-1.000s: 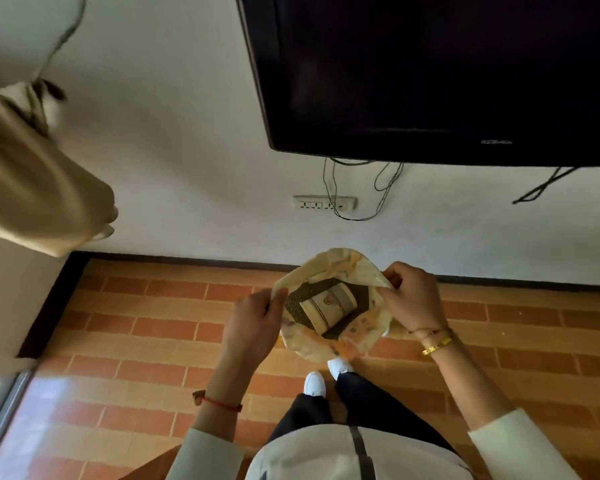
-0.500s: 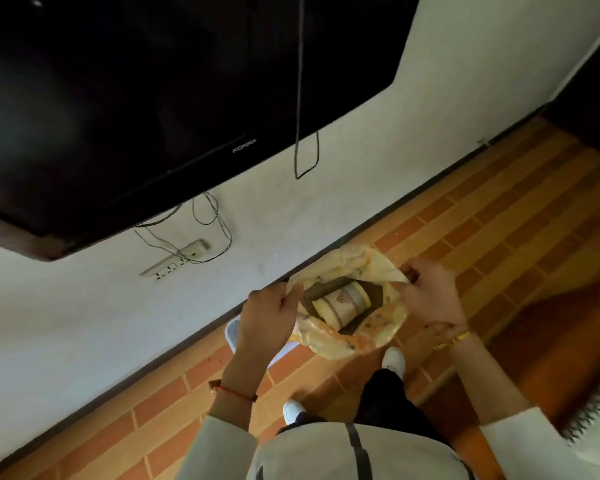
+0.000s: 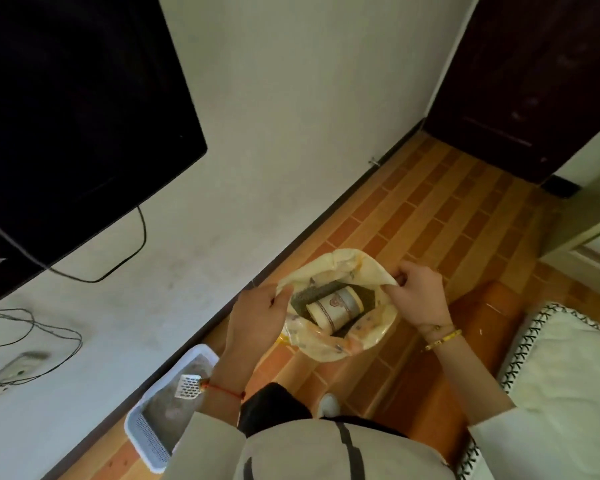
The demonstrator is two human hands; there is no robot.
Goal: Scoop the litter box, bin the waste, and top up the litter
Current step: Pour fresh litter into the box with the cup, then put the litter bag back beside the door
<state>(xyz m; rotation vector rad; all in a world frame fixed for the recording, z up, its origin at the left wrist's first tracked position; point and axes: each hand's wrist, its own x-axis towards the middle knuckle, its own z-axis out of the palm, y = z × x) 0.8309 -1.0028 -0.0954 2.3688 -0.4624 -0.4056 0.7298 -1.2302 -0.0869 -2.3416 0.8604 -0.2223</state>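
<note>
Bag (image 3: 336,342): cream plastic with faint printed marks, held up in front of the person's body above the floor, mouth spread wide. Inside lies a cream cup (image 3: 336,306) with a banded pattern, on its side on dark granular litter. Against the frame half a second ago, the bag and its contents sit the same between the hands; the view has swung right, so the television (image 3: 66,116) now fills the upper left, and a dark door (image 3: 520,81) and a patterned cushion (image 3: 561,375) have come into sight.

Left hand (image 3: 257,318): fingers curled, pinching the bag's left rim. Right hand (image 3: 418,294): fingers curled, pinching the right rim, gold bangle at the wrist. The grip is unchanged from before.

Litter box (image 3: 153,445): white, on the brick-pattern floor (image 3: 430,220) against the wall, lower left, now largely visible where earlier only a corner showed. A white slotted scoop (image 3: 187,386) rests in its grey litter
</note>
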